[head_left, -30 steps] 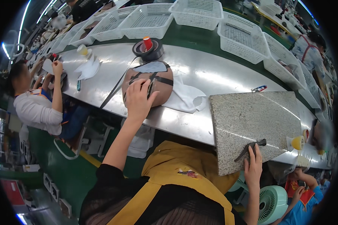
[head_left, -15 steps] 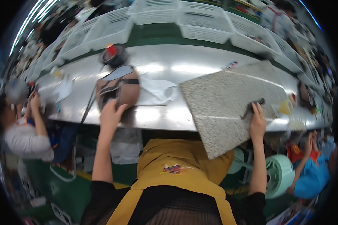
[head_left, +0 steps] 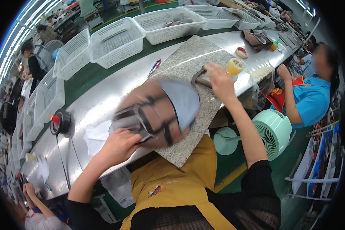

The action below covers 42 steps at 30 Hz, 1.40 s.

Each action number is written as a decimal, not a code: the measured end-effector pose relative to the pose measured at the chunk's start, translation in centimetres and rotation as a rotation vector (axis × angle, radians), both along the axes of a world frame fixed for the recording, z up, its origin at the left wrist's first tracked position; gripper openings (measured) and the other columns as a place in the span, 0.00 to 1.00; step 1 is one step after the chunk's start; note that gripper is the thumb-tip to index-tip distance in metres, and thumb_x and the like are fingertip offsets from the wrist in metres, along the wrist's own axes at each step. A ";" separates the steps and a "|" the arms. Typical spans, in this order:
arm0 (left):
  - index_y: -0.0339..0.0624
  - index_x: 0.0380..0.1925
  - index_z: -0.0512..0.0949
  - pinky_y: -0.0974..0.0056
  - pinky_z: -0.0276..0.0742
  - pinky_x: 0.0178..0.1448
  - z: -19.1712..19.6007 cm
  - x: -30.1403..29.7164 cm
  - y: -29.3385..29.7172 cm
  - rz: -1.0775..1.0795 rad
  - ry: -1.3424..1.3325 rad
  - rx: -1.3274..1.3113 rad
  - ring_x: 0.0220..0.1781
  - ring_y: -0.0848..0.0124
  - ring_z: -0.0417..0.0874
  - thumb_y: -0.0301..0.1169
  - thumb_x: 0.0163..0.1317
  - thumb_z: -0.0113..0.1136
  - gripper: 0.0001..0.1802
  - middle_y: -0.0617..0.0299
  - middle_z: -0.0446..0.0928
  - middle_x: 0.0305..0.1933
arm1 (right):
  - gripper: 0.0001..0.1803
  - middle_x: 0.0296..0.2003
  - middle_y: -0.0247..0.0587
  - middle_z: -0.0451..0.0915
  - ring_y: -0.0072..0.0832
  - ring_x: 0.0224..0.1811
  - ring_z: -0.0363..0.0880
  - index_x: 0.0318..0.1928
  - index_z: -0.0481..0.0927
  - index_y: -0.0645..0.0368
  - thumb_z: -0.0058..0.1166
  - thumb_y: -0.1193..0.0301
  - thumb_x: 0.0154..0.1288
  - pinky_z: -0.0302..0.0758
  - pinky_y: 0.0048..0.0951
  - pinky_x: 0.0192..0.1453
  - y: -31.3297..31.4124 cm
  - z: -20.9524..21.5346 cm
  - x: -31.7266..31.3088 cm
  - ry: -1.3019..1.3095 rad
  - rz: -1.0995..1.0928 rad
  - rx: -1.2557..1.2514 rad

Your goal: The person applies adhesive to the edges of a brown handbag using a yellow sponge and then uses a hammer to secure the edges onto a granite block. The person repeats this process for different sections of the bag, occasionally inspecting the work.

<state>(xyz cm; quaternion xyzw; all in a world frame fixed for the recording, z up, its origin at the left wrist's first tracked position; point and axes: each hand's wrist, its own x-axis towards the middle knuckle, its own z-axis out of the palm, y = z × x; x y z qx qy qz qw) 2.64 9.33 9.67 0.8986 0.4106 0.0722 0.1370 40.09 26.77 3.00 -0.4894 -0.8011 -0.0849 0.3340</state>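
Observation:
A brown shoe upper [head_left: 138,99] with black tape strips and a pale blue-grey panel [head_left: 182,102] is over the speckled stone slab [head_left: 180,69], blurred by motion. My left hand [head_left: 122,145] grips its near-left edge, the fingertips partly inside its opening. On the slab's right part, my right hand [head_left: 219,81] is closed about the handle of what looks like a hammer with a dark, curved head [head_left: 196,76]. Part of its handle is hidden under my fingers. The slab lies on the metal bench, and one corner sticks out over my yellow apron.
White baskets [head_left: 117,40] line the bench's far side. Left are a tape roll with a red-topped piece [head_left: 60,120] and a white cloth [head_left: 97,138]. Right are a yellow-capped bottle [head_left: 235,66], another tape roll [head_left: 241,52], a green fan [head_left: 272,132] and a seated co-worker [head_left: 318,92].
My left hand has brought the shoe upper from the bench on the left rightward over the slab. My right hand stays at the hammer. The view has turned to the right.

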 end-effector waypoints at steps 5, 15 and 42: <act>0.44 0.45 0.76 0.56 0.73 0.53 4.4 2.8 6.1 -0.101 0.064 -0.095 0.48 0.56 0.78 0.40 0.54 0.65 0.21 0.56 0.78 0.45 | 0.28 0.60 0.47 0.69 0.47 0.59 0.70 0.61 0.69 0.52 0.55 0.60 0.61 0.67 0.41 0.62 2.7 4.3 10.5 -0.028 -0.226 -0.053; 0.41 0.36 0.77 0.57 0.72 0.54 -3.4 25.2 22.3 -0.384 0.145 0.209 0.47 0.59 0.80 0.35 0.59 0.56 0.10 0.56 0.79 0.41 | 0.43 0.54 0.54 0.70 0.50 0.53 0.75 0.65 0.63 0.47 0.58 0.44 0.51 0.72 0.43 0.56 9.0 3.1 10.4 -0.090 -0.338 -0.550; 0.45 0.50 0.76 0.58 0.77 0.54 -6.4 23.1 34.0 -0.093 0.307 0.166 0.54 0.59 0.78 0.20 0.56 0.49 0.21 0.60 0.72 0.58 | 0.32 0.50 0.46 0.75 0.34 0.49 0.79 0.58 0.66 0.63 0.58 0.54 0.63 0.83 0.34 0.45 12.0 6.7 13.4 1.437 0.129 -0.458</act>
